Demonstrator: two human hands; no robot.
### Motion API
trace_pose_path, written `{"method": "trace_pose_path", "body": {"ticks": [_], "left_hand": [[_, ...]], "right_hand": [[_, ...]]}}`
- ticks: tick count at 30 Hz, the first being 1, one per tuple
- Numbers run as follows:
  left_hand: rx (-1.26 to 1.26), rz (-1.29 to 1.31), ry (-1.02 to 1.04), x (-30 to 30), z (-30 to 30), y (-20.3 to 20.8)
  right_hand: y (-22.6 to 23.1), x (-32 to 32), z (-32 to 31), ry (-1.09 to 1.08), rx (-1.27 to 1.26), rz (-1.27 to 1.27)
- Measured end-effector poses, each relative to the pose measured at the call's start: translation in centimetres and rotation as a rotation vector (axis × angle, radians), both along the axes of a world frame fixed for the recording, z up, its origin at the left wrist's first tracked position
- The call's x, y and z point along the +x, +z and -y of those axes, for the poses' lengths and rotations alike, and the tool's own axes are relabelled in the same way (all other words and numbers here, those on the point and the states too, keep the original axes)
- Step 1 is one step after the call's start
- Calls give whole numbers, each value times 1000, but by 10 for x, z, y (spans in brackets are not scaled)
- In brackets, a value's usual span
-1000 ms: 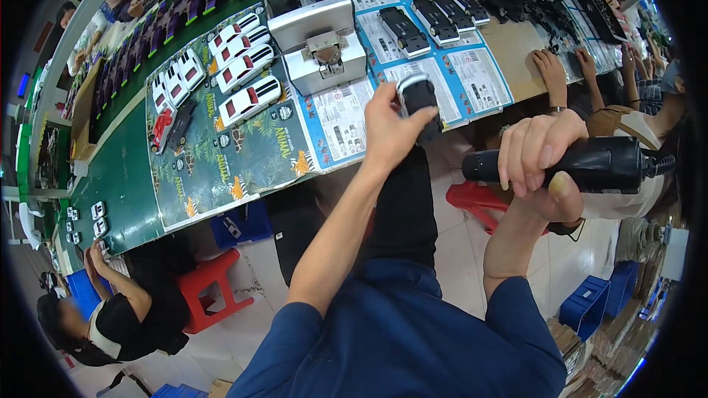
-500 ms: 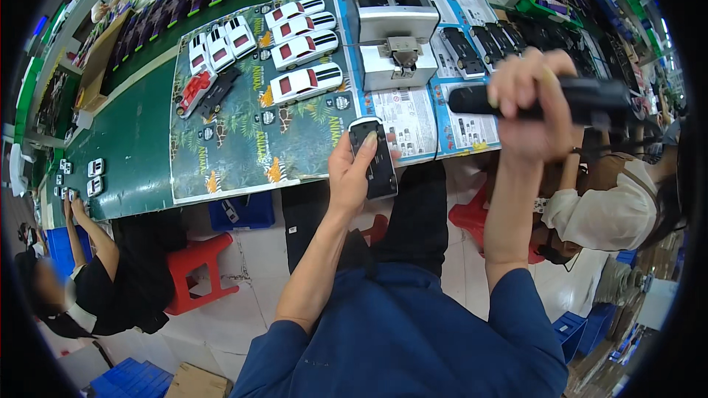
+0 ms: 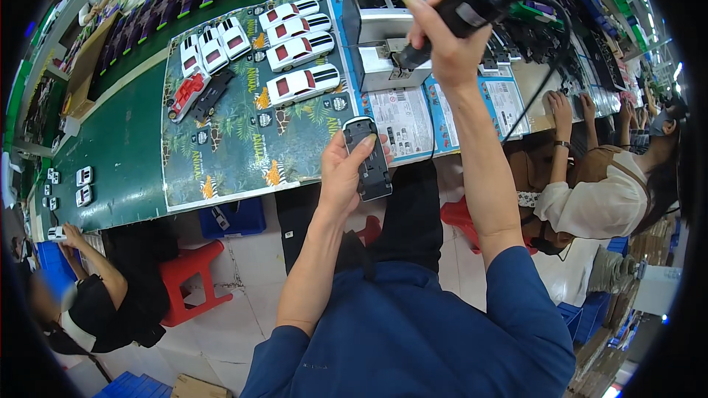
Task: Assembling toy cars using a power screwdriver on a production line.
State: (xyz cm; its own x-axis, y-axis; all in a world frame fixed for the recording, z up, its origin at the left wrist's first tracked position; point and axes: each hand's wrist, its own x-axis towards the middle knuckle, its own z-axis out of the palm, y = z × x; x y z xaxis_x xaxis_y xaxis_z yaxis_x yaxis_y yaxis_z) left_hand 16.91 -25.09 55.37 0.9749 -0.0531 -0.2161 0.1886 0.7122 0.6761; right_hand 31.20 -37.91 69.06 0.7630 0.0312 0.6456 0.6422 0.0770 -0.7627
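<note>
My left hand (image 3: 339, 177) grips a toy car (image 3: 375, 173) at the table's front edge. The car's black underside faces up, my thumb lies across it, and a white rim shows at its far end. My right hand (image 3: 456, 48) is closed around a black electric screwdriver (image 3: 472, 9) with a cable at its back end. The screwdriver slants down to the left, its tip at the front of a silver screw feeder (image 3: 377, 72); whether a screw sits on the tip is too small to tell. White toy cars (image 3: 304, 87) stand left of the feeder.
A red toy car body (image 3: 186, 97) and a black chassis (image 3: 214, 94) lie at the left. The screwdriver's cable (image 3: 542, 103) loops down on the right. Co-workers sit on both sides, one with hands (image 3: 564, 110) on the table at right. A red stool (image 3: 193, 280) stands at lower left.
My right hand has swung the screwdriver left and forward, from the right side to the screw feeder, its tip now pointing down. My left hand still holds the toy car in nearly the same place.
</note>
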Motion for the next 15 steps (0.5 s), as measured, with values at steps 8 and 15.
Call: {"method": "trace_pose_path", "body": {"ticks": [8,15], "left_hand": [[36,-36,17,1,4,7],[64,-26,9,4,5,13]], "right_hand": [[6,-21,0,220,134,-270],[-14,-70,-8,377,332,-207]]}}
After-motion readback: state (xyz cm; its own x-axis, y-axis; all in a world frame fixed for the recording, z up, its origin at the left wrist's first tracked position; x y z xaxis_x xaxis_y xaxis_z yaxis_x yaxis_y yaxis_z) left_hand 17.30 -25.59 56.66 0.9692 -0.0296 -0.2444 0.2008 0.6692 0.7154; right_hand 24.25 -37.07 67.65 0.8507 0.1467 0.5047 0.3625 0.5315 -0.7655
